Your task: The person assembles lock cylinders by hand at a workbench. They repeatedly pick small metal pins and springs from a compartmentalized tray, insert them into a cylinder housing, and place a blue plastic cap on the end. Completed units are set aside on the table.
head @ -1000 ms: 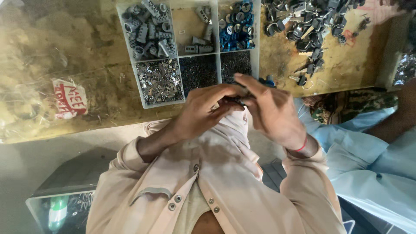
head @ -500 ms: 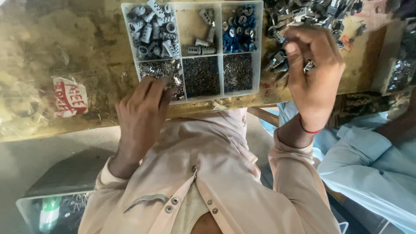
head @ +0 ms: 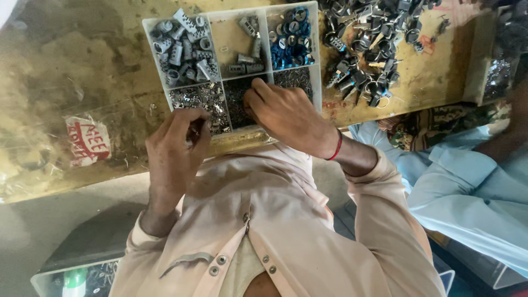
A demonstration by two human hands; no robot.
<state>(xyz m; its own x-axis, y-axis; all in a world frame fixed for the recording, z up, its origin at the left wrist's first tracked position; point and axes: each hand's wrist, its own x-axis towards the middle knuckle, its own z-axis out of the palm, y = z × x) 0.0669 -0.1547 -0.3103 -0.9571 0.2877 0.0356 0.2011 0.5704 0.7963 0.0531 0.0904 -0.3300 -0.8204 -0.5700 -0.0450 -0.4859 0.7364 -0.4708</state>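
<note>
A white compartment tray [head: 316, 82] lies on the worn yellow-brown bench. My left hand [head: 177, 147] hovers at the tray's near edge, over the compartment of tiny silvery parts [head: 195, 98]. Its fingers are curled around a small dark metal piece. My right hand [head: 289, 118], with a red thread at the wrist, reaches over the tray's near edge. Its fingertips dip into the compartment of fine dark parts [head: 236, 93], and what they pinch is hidden. Other compartments hold grey metal cylinders [head: 181, 47], a few grey pieces [head: 245, 58] and blue-rimmed discs [head: 291, 36].
A heap of loose metal lock parts and rings [head: 368, 44] lies right of the tray. A clear bag with a red-marked label [head: 87, 142] sits at the left. Another person in light blue clothing [head: 467, 187] sits at the right. A clear box [head: 77, 278] stands low at the left.
My right hand has come back from the loose heap on the right to the tray's dark-parts compartment. My left hand stayed at the tray's near edge, fingers curling tighter.
</note>
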